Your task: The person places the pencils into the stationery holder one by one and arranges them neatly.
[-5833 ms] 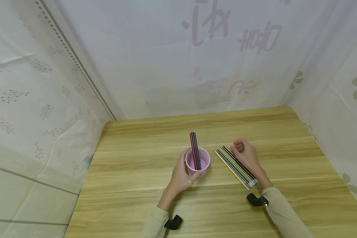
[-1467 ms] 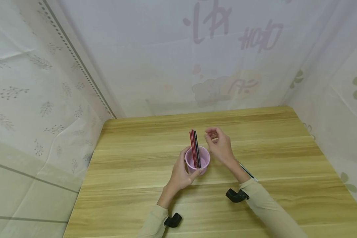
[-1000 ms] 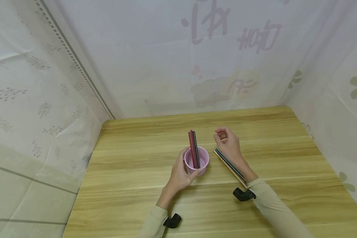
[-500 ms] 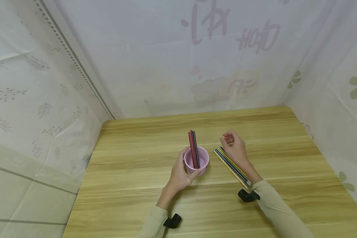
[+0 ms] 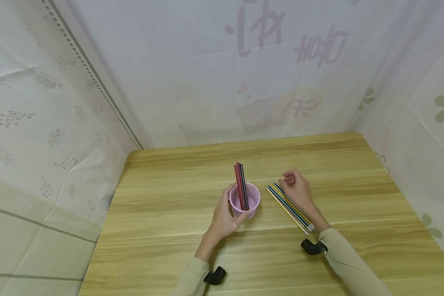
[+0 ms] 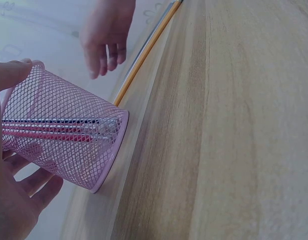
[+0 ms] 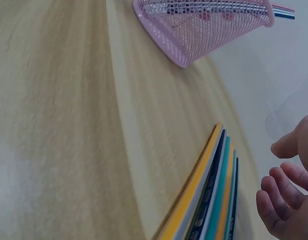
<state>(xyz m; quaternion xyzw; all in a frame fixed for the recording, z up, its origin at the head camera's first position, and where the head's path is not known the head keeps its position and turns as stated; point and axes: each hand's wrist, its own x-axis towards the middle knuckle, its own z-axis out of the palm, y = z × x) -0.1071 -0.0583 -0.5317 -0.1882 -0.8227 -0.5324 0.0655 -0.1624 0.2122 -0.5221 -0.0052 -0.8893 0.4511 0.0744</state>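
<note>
My left hand (image 5: 222, 218) grips a pink mesh pencil cup (image 5: 255, 200), fingers and thumb around its sides. Red and dark pencils (image 5: 241, 185) stand in the cup, leaning toward its left side, with their upper ends above the rim. To the right, a row of yellow, green and dark pencils (image 5: 288, 207) lies slantwise on the table. Over the right edge of this row is my right hand (image 5: 299, 192), its fingers loosely bent. In the right wrist view, nothing shows between the right hand's fingers (image 7: 288, 187), which are apart from the row.
The wood-grain table (image 5: 177, 189) carries the cup and the pencil row. Patterned cloth (image 5: 192, 82) hangs behind it and at both sides. A black wrist camera (image 5: 215, 276) sits at the left sleeve, another black camera (image 5: 313, 247) at the right.
My right hand has moved from beside the cup rightward to the pencil row. Since the oldest frame, the red pencil has gone from the row, and the cup shows more red pencils. The left hand stays put.
</note>
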